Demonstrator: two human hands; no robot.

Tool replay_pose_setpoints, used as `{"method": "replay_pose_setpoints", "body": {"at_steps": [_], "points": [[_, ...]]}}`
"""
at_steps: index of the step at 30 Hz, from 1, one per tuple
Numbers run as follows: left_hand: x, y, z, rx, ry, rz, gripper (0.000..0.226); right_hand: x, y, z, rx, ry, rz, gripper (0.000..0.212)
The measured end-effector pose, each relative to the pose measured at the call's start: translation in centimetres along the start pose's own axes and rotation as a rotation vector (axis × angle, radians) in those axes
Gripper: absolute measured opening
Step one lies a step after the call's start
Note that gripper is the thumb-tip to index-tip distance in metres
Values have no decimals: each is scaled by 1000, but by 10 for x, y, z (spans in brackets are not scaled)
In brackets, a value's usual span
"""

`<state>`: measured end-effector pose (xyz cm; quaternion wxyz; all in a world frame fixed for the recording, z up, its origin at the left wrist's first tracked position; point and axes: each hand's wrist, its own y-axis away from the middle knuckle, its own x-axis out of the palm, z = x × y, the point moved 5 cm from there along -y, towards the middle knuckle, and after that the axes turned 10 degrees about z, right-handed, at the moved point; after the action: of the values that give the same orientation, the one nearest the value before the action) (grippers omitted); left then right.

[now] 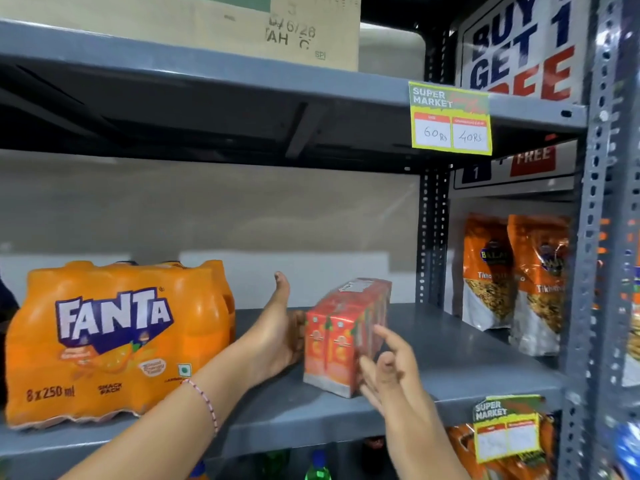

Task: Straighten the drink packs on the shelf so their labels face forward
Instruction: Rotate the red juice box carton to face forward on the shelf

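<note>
A shrink-wrapped red-orange juice carton pack (341, 344) stands on the grey shelf (478, 368), turned at an angle with its narrow end toward me. My left hand (277, 336) lies flat against the pack's left side, thumb up. My right hand (389, 370) is at the pack's near right corner, fingers spread and touching the wrap. To the left stands an orange Fanta 8 x 250 ml pack (114, 341) with its label facing forward.
Orange snack bags (516, 282) stand at the right behind a perforated grey upright (585, 258). A yellow price tag (450, 119) hangs from the shelf above, which carries a cardboard box (242, 22). Bottles (317, 467) show on the shelf below.
</note>
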<state>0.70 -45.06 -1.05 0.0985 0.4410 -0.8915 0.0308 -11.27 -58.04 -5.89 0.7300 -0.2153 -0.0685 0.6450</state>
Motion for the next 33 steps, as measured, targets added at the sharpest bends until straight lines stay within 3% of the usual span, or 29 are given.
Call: {"method": "replay_pose_setpoints", "body": {"at_steps": [4,6,8,11,13,17,19,22,28,33], "points": [[-5,9,-5,164,-51,-278,80,10,-30,0,144,-63,237,66],[1,14,-1,183,-67,-315,95,1,-54,-1,211,-80,290,41],[8,9,-4,167,-147,-340,96,-30,-79,-4,143,-77,171,31],[3,-6,-14,148,-328,-486,74,-91,-125,-5,78,-97,-210,29],[-4,-18,-13,156,-302,-474,64,-109,-152,-8,143,-127,-301,30],[-16,-28,-13,215,-138,-397,49,-98,-174,-37,241,-190,-11,32],[-20,-32,-16,208,-113,-405,46,-96,-176,-44,245,-157,50,40],[-21,-28,-17,198,-142,-410,45,-102,-171,-40,254,-120,50,49],[-11,-2,4,174,-120,-430,43,-111,-123,-50,300,-60,58,34],[-13,30,1,306,-56,-442,34,-102,-97,-27,235,35,68,33]]}}
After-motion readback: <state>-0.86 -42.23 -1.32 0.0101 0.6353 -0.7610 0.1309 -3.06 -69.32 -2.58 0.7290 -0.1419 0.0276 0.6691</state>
